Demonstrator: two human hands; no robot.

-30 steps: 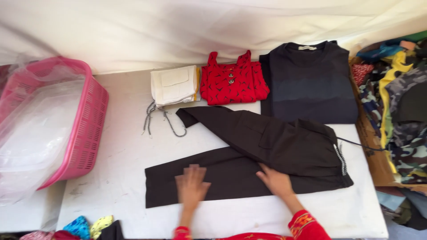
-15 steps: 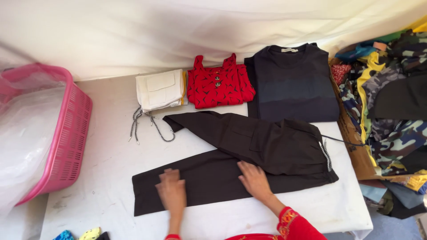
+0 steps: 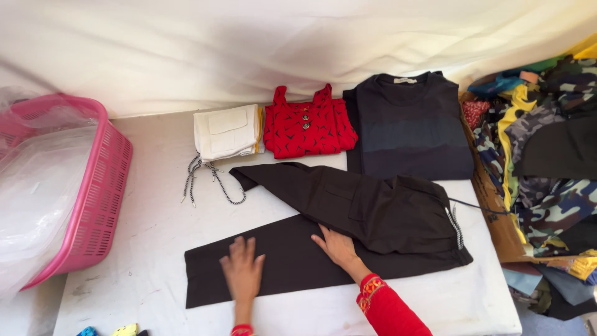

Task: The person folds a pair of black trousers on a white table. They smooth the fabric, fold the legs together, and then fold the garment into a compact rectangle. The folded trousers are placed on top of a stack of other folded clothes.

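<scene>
On the white table [image 3: 143, 249], near edge, black trousers [image 3: 348, 230] are lying spread out, with one leg stretched toward the left and the other angling off to the far left. Both hands are pressing flat on that near leg, fingers spread wide, not gripping anything. Left hand [image 3: 242, 272] is sitting closer to the cuff end, and right hand [image 3: 337, 245] is resting just where the two legs are meeting, red sleeve [image 3: 388, 311] showing at the wrist. Along the far side, a folded cream garment [image 3: 227, 132] with patterned drawstrings is sitting beside a red top [image 3: 308, 127], then a dark navy sweater [image 3: 410, 127]. Way over left, a pink basket [image 3: 93, 193] is holding clear plastic. Over on the right, a heap of camouflage clothes [image 3: 541, 168] is piling up next to the table.
</scene>
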